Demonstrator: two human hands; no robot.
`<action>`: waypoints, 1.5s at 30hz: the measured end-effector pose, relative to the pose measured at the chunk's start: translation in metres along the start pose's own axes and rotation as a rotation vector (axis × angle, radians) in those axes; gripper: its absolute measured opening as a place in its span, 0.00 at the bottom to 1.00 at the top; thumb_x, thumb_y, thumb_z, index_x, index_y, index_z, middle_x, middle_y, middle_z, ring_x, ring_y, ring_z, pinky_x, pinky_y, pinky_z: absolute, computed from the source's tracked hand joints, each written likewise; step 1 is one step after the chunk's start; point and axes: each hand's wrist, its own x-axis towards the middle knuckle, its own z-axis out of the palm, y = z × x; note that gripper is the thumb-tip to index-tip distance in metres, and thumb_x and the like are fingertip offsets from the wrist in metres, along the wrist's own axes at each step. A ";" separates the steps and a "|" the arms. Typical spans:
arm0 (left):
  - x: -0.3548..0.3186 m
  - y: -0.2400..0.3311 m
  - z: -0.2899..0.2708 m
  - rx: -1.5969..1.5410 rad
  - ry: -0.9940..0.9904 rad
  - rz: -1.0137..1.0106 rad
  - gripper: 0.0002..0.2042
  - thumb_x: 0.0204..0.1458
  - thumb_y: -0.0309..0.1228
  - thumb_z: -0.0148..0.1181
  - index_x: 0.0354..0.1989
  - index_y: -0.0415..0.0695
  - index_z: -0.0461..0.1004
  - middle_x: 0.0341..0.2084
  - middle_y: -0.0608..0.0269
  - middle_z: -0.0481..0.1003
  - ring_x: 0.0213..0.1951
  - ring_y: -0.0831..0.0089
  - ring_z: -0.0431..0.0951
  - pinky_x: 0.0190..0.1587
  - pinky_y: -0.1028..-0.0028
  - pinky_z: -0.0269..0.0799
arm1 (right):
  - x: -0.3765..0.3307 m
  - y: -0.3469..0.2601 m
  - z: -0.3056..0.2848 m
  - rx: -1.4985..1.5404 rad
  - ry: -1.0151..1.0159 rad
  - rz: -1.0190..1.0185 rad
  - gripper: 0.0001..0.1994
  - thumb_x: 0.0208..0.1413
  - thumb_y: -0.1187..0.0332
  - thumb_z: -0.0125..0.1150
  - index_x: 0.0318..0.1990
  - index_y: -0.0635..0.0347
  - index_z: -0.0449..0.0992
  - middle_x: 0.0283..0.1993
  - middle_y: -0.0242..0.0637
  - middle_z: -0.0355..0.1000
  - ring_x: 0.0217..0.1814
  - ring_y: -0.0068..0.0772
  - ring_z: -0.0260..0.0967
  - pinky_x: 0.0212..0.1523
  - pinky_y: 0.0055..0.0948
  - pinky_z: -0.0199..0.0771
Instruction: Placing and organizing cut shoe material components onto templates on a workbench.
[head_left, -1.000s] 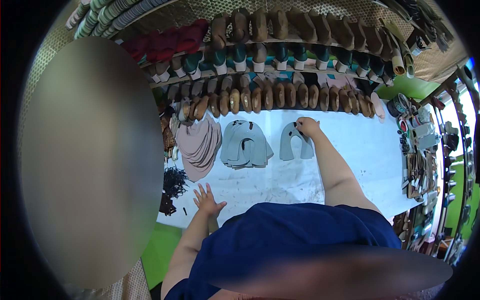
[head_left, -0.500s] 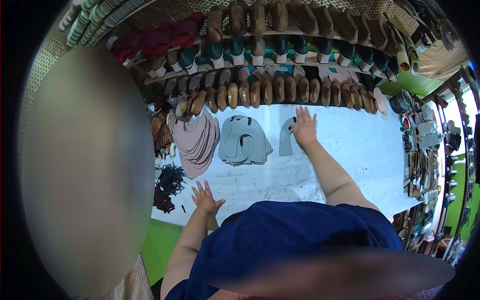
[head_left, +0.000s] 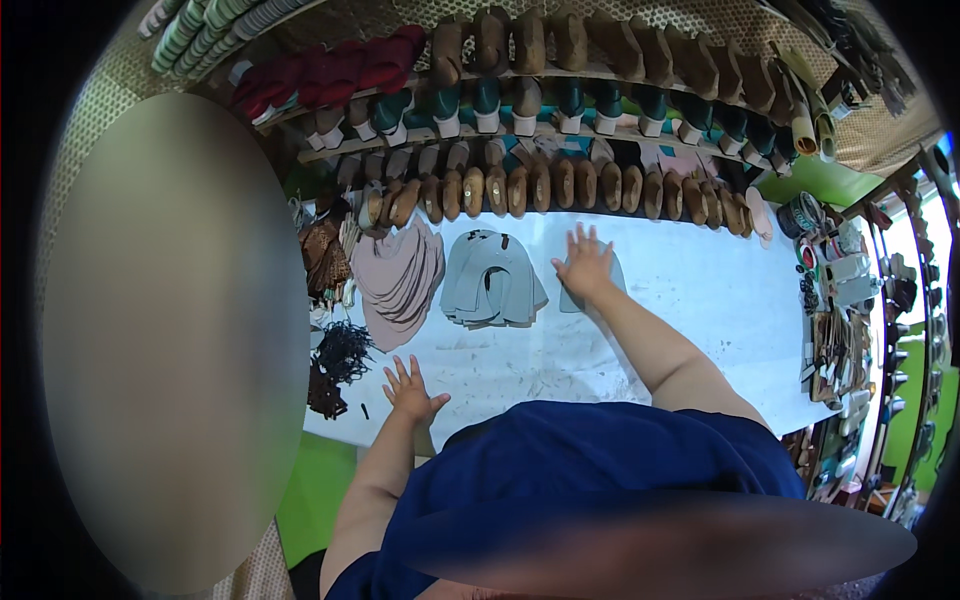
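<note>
The right hand (head_left: pixel 586 266) is being pressed flat, fingers spread apart, onto a small grey cut piece (head_left: pixel 612 285) lying on the white surface (head_left: pixel 700 300) — nothing is being gripped, only held down under the palm. Just to the left of that hand a fanned stack of grey cut pieces (head_left: pixel 492 290) is resting on the same surface, close by but not being touched. Further left of the stack a pile of dusty pink cut pieces (head_left: pixel 400 280) is lying, spread out like a fan.

The left hand (head_left: pixel 412 390) is being laid open near the front edge of the surface, fingers splayed and empty, well apart from the right hand. To its left a tangle of dark straps (head_left: pixel 338 358) is lying near the surface's edge, and beyond those some brown woven pieces (head_left: pixel 322 256) are stacked.

Beyond the right hand, along the back of the surface, a row of wooden shoe lasts (head_left: pixel 540 188) is being kept on a shelf — above it more rows of teal lasts (head_left: pixel 570 100) are standing. Far to the right of the right hand a clutter of tools (head_left: pixel 830 330) is lying.
</note>
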 end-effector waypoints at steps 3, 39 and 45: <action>0.000 -0.002 0.001 -0.007 0.005 -0.001 0.64 0.42 0.62 0.67 0.76 0.51 0.25 0.74 0.44 0.21 0.73 0.38 0.19 0.70 0.38 0.27 | 0.007 -0.031 0.002 0.166 0.141 -0.167 0.31 0.61 0.50 0.56 0.70 0.49 0.62 0.78 0.40 0.46 0.81 0.51 0.35 0.72 0.71 0.36; -0.005 -0.010 -0.001 -0.073 -0.001 0.067 0.61 0.45 0.59 0.66 0.76 0.53 0.26 0.74 0.46 0.21 0.74 0.41 0.20 0.70 0.40 0.25 | -0.108 -0.188 -0.090 0.134 -0.598 -0.924 0.12 0.46 0.67 0.69 0.40 0.52 0.84 0.34 0.37 0.81 0.35 0.40 0.77 0.40 0.38 0.74; 0.014 -0.063 0.046 -0.606 0.340 0.301 0.32 0.62 0.25 0.44 0.75 0.45 0.43 0.74 0.39 0.40 0.75 0.46 0.36 0.72 0.46 0.35 | -0.105 -0.287 0.010 0.165 -0.423 -1.140 0.16 0.48 0.64 0.67 0.46 0.52 0.82 0.44 0.36 0.81 0.46 0.42 0.77 0.48 0.38 0.75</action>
